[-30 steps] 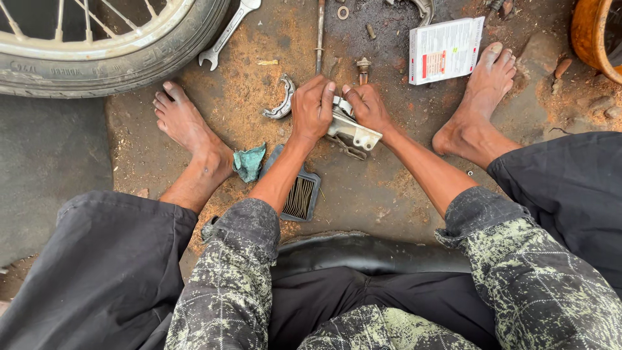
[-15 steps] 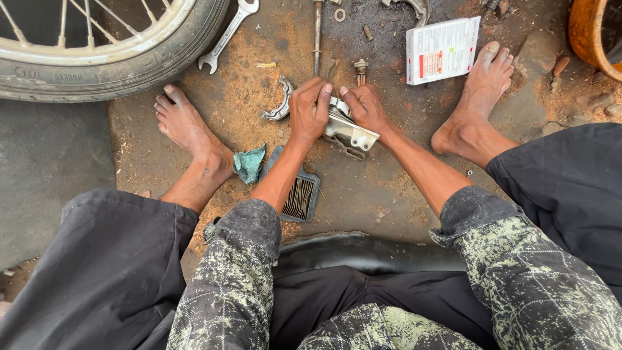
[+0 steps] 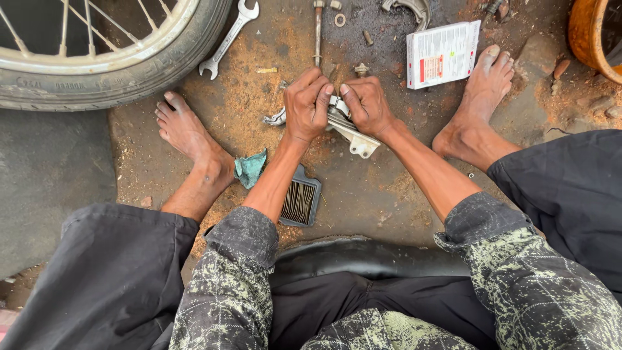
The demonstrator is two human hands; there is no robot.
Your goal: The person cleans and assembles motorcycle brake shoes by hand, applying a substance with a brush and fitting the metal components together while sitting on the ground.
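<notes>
Dirt floor [image 3: 259, 97], rusty orange, oil-dark at top. Grey concrete [image 3: 45, 175] at left. Flat daylight, outdoors.

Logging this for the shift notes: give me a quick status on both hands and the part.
Left hand and right hand both closed on metal bracket, held just above the ground. Spanner, long bolt and white box lie nearby, none obstructing.

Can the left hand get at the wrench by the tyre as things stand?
Probably yes, but not at once: the left hand is clamped with the right hand on the metal bracket. The wrench lies uncovered on the ground beside the tyre, nothing between.
</notes>
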